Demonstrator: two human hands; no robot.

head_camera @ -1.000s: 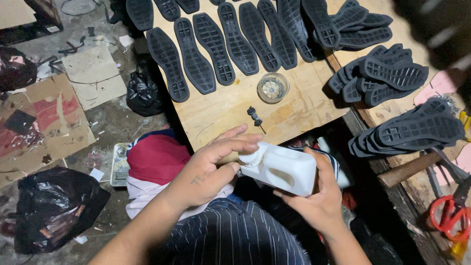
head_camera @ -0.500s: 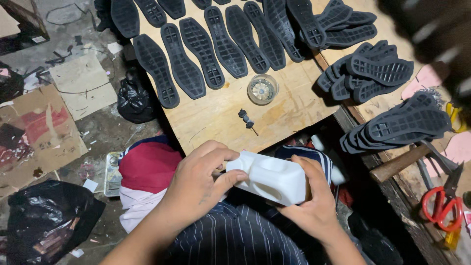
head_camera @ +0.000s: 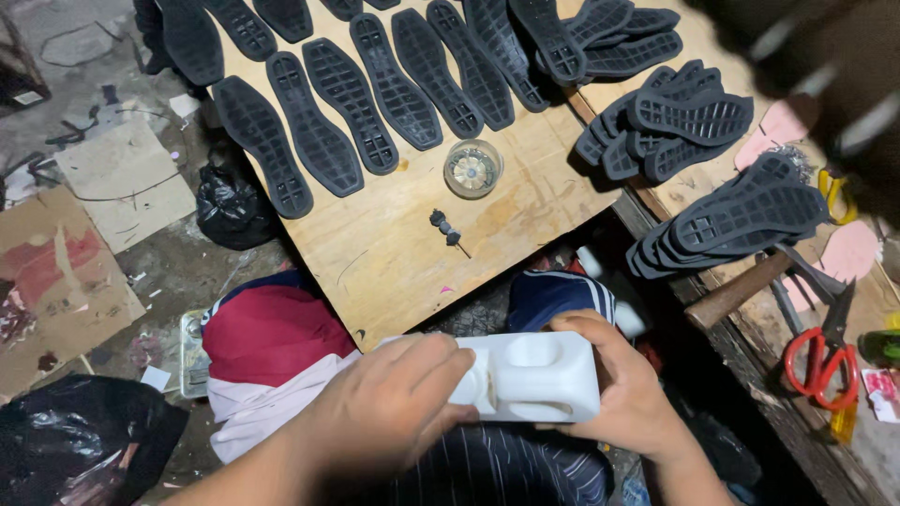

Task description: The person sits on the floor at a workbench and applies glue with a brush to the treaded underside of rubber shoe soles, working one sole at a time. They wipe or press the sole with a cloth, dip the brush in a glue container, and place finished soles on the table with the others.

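A person holds a white plastic jug (head_camera: 530,377) lying on its side, low in the picture, over their lap and striped clothes. The right hand (head_camera: 626,394) is wrapped around the far end of the jug and grips it from the side and below. The left hand (head_camera: 392,408) is curled over the neck end of the jug, with the fingers closed around the part where the cap would be; the cap itself is hidden under the fingers. Just above the jug is a wooden board (head_camera: 403,244) that works as a counter. Many black shoe soles (head_camera: 347,103) lie in a row across the top of the board, flat and side by side. A small round glass dish (head_camera: 472,169) sits near the middle of the board, and a little dark screw piece (head_camera: 446,228) lies just below it. To the right, more black soles are stacked in piles (head_camera: 680,122) on a second counter. A hammer with a wooden handle (head_camera: 741,286) lies near one pile, and red-handled scissors (head_camera: 820,361) lie close to the right edge. On the floor at the left are pieces of cardboard (head_camera: 122,183) and a black plastic bag (head_camera: 230,201). A red and white cloth (head_camera: 267,347) lies beside the left arm.
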